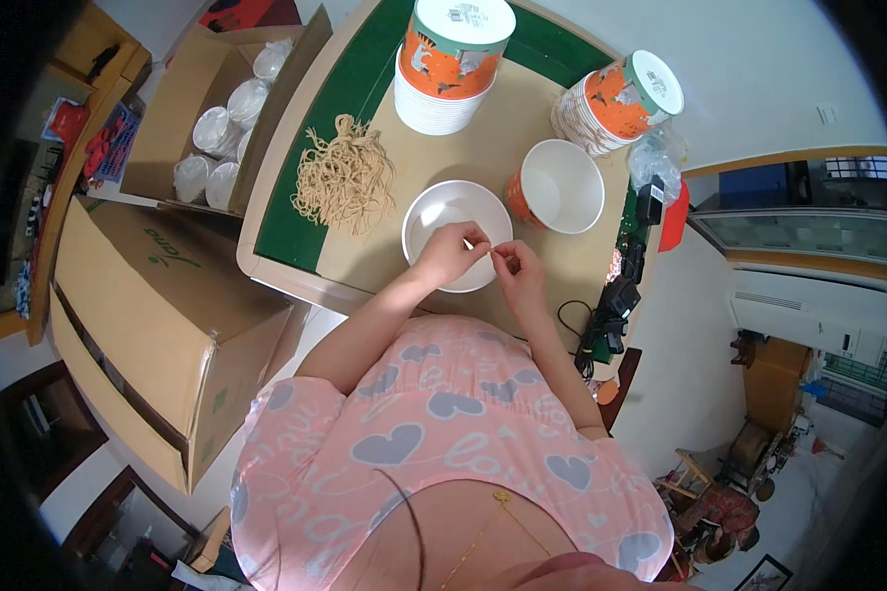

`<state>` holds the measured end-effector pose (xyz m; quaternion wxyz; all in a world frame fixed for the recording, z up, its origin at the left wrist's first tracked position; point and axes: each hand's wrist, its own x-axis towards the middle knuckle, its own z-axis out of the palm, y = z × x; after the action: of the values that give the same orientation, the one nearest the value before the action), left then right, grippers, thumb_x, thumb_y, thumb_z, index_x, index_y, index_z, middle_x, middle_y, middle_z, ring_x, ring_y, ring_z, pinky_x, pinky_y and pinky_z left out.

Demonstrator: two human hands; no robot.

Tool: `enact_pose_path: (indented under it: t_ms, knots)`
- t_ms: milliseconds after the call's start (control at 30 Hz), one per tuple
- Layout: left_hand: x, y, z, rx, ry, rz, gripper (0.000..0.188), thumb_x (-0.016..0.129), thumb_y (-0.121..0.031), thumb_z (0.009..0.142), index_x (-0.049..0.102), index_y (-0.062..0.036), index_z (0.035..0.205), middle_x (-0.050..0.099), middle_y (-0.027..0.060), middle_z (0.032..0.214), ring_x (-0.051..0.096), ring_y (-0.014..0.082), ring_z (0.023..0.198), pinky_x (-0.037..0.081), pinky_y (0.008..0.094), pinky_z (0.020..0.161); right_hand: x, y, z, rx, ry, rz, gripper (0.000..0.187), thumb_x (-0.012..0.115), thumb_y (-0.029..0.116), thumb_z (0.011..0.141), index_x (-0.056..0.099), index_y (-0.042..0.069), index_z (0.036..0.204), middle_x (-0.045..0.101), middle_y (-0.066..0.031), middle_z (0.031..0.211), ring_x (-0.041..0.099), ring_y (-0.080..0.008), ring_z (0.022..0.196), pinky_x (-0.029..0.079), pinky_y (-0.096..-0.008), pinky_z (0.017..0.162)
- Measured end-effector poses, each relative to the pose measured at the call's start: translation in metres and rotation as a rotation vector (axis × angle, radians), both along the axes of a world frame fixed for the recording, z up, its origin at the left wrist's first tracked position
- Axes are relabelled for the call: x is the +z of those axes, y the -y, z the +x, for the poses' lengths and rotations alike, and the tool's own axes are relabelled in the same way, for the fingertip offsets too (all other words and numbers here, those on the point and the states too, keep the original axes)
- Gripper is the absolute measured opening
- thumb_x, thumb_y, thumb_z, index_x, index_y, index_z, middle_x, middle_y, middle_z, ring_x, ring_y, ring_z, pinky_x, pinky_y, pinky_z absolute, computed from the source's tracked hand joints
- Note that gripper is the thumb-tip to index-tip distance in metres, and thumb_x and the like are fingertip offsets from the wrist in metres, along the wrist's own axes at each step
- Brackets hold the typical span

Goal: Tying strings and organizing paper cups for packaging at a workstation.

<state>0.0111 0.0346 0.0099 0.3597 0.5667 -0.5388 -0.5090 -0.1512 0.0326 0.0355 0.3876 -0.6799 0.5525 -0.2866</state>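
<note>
White paper tub [426, 213], beneath the fingers [471, 232], is judged light and dentable, best held by its rim; left hand [446, 250] and right hand [522, 274] appear pinched, contents indiscernible.

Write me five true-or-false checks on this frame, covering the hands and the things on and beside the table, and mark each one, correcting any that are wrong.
1. The left hand and right hand have their fingertips close together over the white bowl. True.
2. The pile of string lies to the right of the bowl. False: the pile of string is to its left.
3. A single paper tub stands to the right of the bowl, open end up. True.
4. The taller stack of tubs has its open ends up. False: the stack is upside down, with a closed bottom on top.
5. An open cardboard box with clear-wrapped things inside is left of the table. True.
</note>
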Motion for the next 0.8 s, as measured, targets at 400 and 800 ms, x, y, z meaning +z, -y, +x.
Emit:
enact_pose_path:
  t_ms: [400, 800]
  knots:
    - [0.014, -0.004, -0.005, 0.002, 0.020, -0.115, 0.019, 0.062, -0.009, 0.078, 0.065, -0.0026, 0.095, 0.066, 0.0080, 0.084, 0.059, 0.0155, 0.068, 0.048, 0.0277, 0.063, -0.005, -0.002, -0.003, -0.027, 0.041, -0.021, 0.008, 0.063, 0.005, 0.081, 0.061, 0.002, 0.088, 0.060, -0.0073, 0.074, 0.055, -0.0118, 0.059, 0.044, -0.0260, 0.055]
    - [0.020, -0.002, 0.000, -0.019, 0.131, -0.132, 0.014, 0.062, -0.010, 0.071, 0.059, -0.0035, 0.083, 0.064, 0.0122, 0.080, 0.062, 0.0292, 0.075, 0.049, 0.0374, 0.067, 0.002, -0.002, -0.002, 0.001, -0.027, -0.121, 0.010, 0.065, 0.004, 0.078, 0.060, 0.003, 0.086, 0.057, -0.0070, 0.078, 0.053, -0.0142, 0.057, 0.043, -0.0275, 0.053]
